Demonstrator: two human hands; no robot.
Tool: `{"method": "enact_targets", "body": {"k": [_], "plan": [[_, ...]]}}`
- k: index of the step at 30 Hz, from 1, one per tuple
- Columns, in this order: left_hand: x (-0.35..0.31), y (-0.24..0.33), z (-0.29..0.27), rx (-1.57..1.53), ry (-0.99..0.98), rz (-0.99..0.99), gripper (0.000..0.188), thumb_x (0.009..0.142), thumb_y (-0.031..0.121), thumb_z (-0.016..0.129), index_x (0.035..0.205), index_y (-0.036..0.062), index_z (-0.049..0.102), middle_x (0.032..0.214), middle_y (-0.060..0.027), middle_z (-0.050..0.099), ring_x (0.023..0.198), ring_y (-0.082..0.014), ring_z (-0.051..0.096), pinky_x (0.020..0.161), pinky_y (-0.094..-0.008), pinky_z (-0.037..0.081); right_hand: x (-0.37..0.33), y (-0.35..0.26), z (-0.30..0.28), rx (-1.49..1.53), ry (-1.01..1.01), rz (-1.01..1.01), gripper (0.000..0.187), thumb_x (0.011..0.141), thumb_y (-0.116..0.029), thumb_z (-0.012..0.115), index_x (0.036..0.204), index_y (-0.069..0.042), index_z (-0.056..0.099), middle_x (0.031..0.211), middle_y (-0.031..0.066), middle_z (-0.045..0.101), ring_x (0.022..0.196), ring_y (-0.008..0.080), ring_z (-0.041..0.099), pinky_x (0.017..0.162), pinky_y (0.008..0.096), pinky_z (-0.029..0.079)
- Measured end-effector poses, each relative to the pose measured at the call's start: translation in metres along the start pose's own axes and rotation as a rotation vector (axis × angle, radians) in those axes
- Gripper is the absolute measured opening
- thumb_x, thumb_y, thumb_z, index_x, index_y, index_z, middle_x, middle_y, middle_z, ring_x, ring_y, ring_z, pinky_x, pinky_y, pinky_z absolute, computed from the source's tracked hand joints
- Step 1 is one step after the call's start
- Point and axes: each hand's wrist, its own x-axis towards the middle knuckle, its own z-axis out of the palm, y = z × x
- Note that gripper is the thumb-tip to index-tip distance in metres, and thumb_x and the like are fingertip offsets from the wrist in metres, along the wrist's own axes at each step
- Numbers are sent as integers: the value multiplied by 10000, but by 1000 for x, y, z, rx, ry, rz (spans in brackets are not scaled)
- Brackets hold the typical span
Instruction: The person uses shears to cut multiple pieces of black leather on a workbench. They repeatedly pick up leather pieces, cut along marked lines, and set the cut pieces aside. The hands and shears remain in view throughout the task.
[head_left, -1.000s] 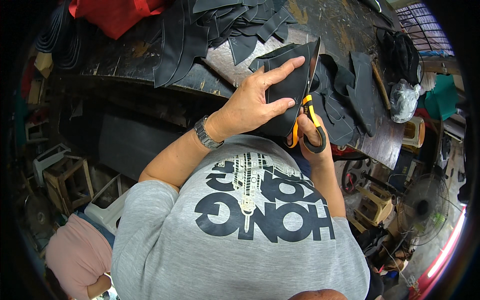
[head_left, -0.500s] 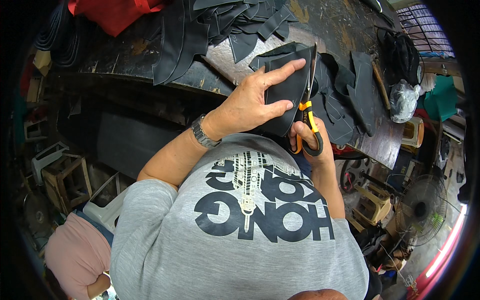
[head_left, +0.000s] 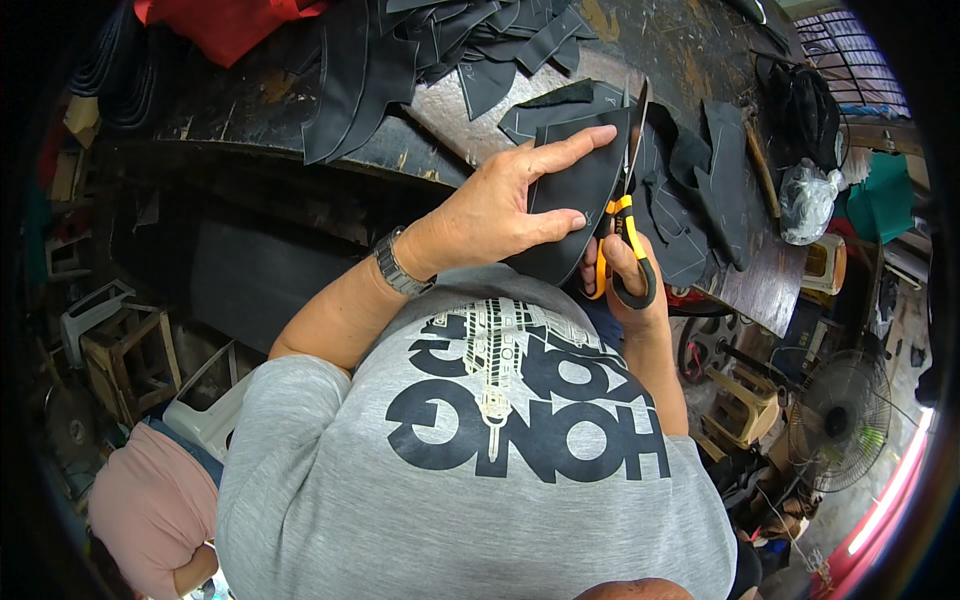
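Note:
My left hand (head_left: 505, 200) holds a black leather-like piece (head_left: 580, 180) at the table's near edge. Its index finger and thumb stretch across the top; the other fingers are hidden. My right hand (head_left: 630, 265) grips scissors (head_left: 628, 205) with yellow-orange and black handles. Their blades are spread along the piece's right edge, pointing away from me. White lines mark the black pieces (head_left: 665, 215) lying right of the blades. Another black piece (head_left: 600, 100) lies beyond the held one.
A heap of black cut pieces (head_left: 485, 45) covers the far part of the dark worktable (head_left: 240, 120). Red material (head_left: 225, 25) lies far left. A clear plastic bag (head_left: 808, 200) hangs at the right, above a fan (head_left: 840, 420). A person in pink (head_left: 155, 500) is at lower left.
The scissors' blades have gone from nearly closed to spread apart, and the handles have parted. My left hand keeps its place on the piece.

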Motion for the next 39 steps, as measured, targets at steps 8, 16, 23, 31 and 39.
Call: {"method": "enact_targets", "body": {"k": [8,16,23,31,39], "plan": [[-1,-4,-1,22,15,57,725,806,-50,670,1474,5,393,1455,-127,495,1191,-144,563,1016,-282,464,0,5,-1,7,46,1,413,797,-400,800,773,-36,607,621,30,561,459,100,511,400,209,403],[-1,-8,-4,-20,15,61,705,817,-52,672,1467,-2,402,1463,-119,480,1237,-146,525,1050,-285,432,-3,0,3,-108,82,55,349,839,-304,779,708,-57,570,541,7,515,422,63,464,382,192,330],[0,-12,-13,-63,66,37,700,817,-36,704,1456,-6,420,1458,-112,480,1261,-138,494,1070,-274,392,-4,-1,-6,12,9,-111,368,861,-317,714,705,-12,581,580,53,540,425,127,502,384,235,384],[23,25,-51,70,120,128,554,838,41,708,1365,5,537,1301,-92,606,1183,-140,553,1038,-280,421,2,-21,-49,-98,428,-412,242,900,-232,703,812,-29,603,645,29,569,503,82,533,442,209,427],[105,73,-129,1174,553,518,511,804,54,702,1289,0,550,1095,-127,643,1048,-297,621,968,-396,466,19,-4,-88,-220,760,-496,215,885,-213,757,884,-23,656,643,-12,578,518,49,538,474,185,419]]}}
